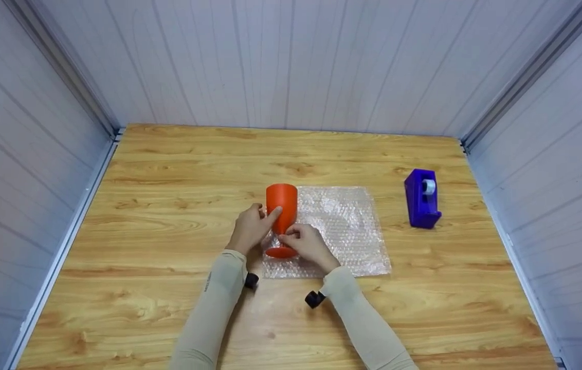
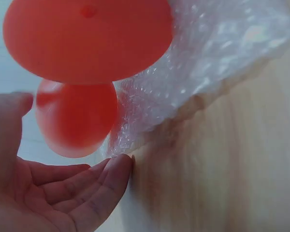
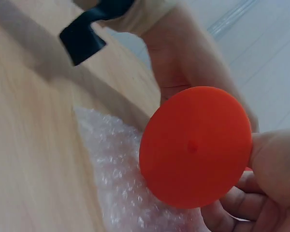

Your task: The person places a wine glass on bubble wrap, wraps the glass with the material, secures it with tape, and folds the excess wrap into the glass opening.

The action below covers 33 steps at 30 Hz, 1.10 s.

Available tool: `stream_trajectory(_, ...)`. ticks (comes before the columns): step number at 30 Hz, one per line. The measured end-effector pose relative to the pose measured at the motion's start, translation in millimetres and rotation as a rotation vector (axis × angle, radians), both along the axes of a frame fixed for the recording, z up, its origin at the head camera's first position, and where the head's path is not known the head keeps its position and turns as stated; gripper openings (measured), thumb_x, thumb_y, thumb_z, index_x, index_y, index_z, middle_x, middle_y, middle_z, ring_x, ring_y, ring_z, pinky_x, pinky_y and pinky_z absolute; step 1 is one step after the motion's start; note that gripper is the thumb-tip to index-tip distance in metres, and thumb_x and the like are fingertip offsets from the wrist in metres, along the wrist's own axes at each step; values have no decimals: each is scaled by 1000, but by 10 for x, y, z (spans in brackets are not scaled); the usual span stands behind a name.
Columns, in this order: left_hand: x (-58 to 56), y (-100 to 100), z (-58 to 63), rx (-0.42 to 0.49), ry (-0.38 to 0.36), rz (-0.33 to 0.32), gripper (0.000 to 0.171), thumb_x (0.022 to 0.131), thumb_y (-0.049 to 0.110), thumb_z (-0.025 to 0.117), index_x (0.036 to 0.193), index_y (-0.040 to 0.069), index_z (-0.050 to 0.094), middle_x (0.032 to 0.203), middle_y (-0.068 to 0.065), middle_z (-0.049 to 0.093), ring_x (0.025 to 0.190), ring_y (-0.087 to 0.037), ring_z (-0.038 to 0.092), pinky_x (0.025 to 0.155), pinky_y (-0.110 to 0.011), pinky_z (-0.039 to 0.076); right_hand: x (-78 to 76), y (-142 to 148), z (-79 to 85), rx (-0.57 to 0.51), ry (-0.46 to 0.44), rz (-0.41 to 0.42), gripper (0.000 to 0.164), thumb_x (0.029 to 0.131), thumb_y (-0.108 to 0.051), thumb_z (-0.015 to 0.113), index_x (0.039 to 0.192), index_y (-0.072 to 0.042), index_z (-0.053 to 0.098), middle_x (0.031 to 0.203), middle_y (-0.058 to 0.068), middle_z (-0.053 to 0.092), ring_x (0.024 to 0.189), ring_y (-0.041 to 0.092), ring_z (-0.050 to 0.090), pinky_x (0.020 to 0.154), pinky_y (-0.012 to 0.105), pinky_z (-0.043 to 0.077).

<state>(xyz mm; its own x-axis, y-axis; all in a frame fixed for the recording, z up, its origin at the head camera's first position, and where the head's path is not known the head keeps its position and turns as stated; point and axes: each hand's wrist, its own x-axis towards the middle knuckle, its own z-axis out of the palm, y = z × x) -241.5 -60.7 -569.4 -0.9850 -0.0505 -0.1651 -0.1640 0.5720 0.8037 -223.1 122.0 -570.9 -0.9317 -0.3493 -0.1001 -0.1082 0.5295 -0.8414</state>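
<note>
An orange goblet (image 1: 282,198) lies over the left part of a sheet of bubble wrap (image 1: 342,226), its bowl pointing away and its round foot (image 3: 193,145) toward the person. The right hand (image 1: 311,244) pinches the stem just above the foot; in the right wrist view the foot hides part of that grip. Beside the bowl is the left hand (image 1: 251,226), thumb over its near side. In the left wrist view this hand's fingers (image 2: 104,188) stretch out below the bowl, with a gap between. Whether the thumb touches the bowl, I cannot tell.
A blue tape dispenser (image 1: 417,205) with a roll of tape (image 1: 429,186) stands at the right of the wooden table (image 1: 178,180). Pale panel walls (image 1: 270,61) close off the back and both sides. A black wrist mount (image 1: 314,299) hangs under the right sleeve.
</note>
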Motion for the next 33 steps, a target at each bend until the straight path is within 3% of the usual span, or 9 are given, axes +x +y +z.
stream_trajectory(4, -36, 0, 31, -3, -4, 5, 90, 87, 68, 62, 135, -7, 53, 105, -14, 66, 88, -27, 63, 81, -43, 54, 24, 21, 47, 88, 99, -68, 29, 90, -29, 76, 103, -5, 65, 82, 2, 65, 70, 14, 57, 64, 30, 48)
stream_trajectory(7, -45, -14, 46, 0, -4, 9, 88, 87, 67, 64, 134, -8, 54, 104, -14, 66, 87, -27, 64, 81, -43, 54, 26, 25, 88, 116, 224, -105, 47, 88, -32, 77, 121, -4, 58, 101, 12, 63, 82, 21, 59, 70, 35, 50)
stream_trajectory(10, -55, -20, 53, 5, -13, 11, 87, 86, 66, 65, 132, -8, 55, 105, -14, 67, 87, -26, 64, 81, -44, 55, 7, 24, 119, 132, 362, -77, 60, 92, -30, 73, 141, -5, 49, 124, 19, 54, 104, 29, 57, 88, 40, 51)
stream_trajectory(13, -64, -18, 47, 19, -34, 19, 87, 85, 67, 66, 130, -7, 56, 107, -15, 66, 90, -27, 64, 82, -43, 55, -9, 23, 135, 177, 447, 0, 61, 97, -28, 68, 149, -6, 44, 142, 20, 44, 126, 33, 49, 104, 45, 44)
stream_trajectory(16, -73, -13, 36, 43, -47, 26, 87, 85, 67, 67, 131, -6, 56, 110, -17, 66, 92, -28, 63, 84, -43, 55, -17, 28, 148, 231, 457, 52, 58, 99, -28, 64, 150, -7, 45, 149, 20, 40, 134, 35, 44, 108, 46, 40)
stream_trajectory(22, -81, 24, 24, 102, -34, 29, 89, 85, 64, 68, 136, -6, 51, 116, -19, 65, 100, -30, 63, 90, -44, 53, -40, 67, 179, 269, 427, 68, 55, 101, -29, 61, 149, -7, 47, 148, 17, 43, 127, 30, 52, 104, 42, 44)
stream_trajectory(26, -70, 49, 17, 155, -36, 51, 90, 84, 63, 71, 139, -5, 49, 120, -19, 64, 105, -30, 63, 93, -45, 51, -44, 81, 188, 275, 401, 75, 53, 102, -28, 59, 149, -8, 47, 148, 16, 43, 130, 30, 50, 106, 42, 43)
stream_trajectory(33, -85, 111, 25, 234, 22, 62, 79, 84, 53, 76, 133, -6, 56, 122, -19, 65, 109, -31, 62, 95, -45, 51, -54, 130, 187, 271, 478, 72, 48, 100, -19, 58, 145, -3, 51, 148, 17, 45, 130, 33, 47, 107, 41, 42)
